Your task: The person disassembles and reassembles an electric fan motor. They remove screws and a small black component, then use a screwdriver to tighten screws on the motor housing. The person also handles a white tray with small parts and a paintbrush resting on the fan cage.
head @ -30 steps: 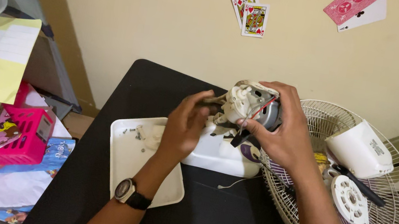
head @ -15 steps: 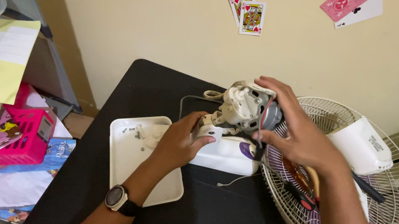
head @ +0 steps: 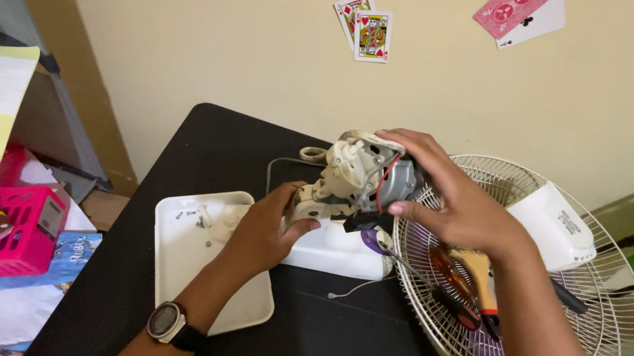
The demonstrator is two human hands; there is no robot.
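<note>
Item 1: fan motor assembly (head: 364,179), cream gear housing with a grey motor body and red and dark wires. It stands on a white plastic base (head: 338,253) near the middle of the black table (head: 210,142), tilted slightly toward the wall.

Item 2: right hand (head: 452,202). Fingers are curled over the top and far side of the motor, thumb pressed to its near side, gripping it.

Item 3: left hand (head: 264,230), with a wristwatch (head: 168,323) on the wrist. Fingers are closed around the lower cream bracket of the assembly, steadying it from below.

Item 4: white tray (head: 184,267), just left of the base, holding a few small screws (head: 189,214) near its far edge.

Item 5: wire fan guard (head: 611,282), lying flat to the right and overhanging the table edge. It carries 2 screwdrivers (head: 459,286) and a white rear housing cover (head: 556,225).

Item 6: 4 playing cards (head: 365,28) stuck on the wall; a pink basket (head: 21,230) sits left of the table.

Risks, as judged: the thin wires lie under the right fingers and could be pinched or pulled loose if the motor twists. The screws could scatter if the left forearm nudges the tray. The overhanging guard could tip, spilling the tools.
</note>
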